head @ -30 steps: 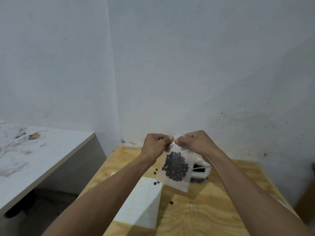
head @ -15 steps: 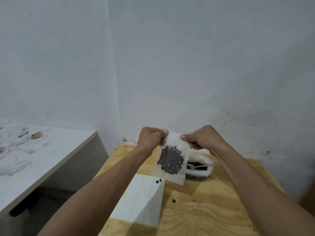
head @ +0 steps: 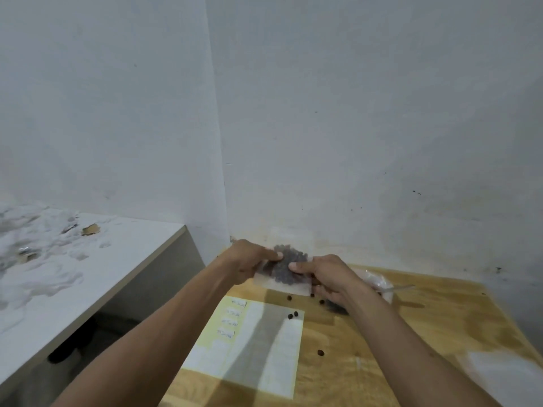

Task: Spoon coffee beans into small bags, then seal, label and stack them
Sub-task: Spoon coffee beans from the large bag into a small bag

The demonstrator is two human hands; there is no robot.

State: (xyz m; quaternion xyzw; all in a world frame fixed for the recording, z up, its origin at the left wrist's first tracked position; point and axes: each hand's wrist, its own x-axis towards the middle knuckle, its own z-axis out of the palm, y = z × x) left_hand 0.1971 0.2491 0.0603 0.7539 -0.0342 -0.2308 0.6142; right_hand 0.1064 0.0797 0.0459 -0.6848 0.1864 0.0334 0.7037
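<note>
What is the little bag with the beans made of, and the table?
The small bag looks like thin, cloudy clear plastic: the dark coffee beans show through it. The table looks like pale unpainted plywood, with visible grain.

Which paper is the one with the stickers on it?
Look at the wooden table in the corner of the room. The label sheet lies flat on its left part, under the person's arms. It is the only big pale rectangle there, with small written labels down its left edge and two loose beans on its far corner.
</note>
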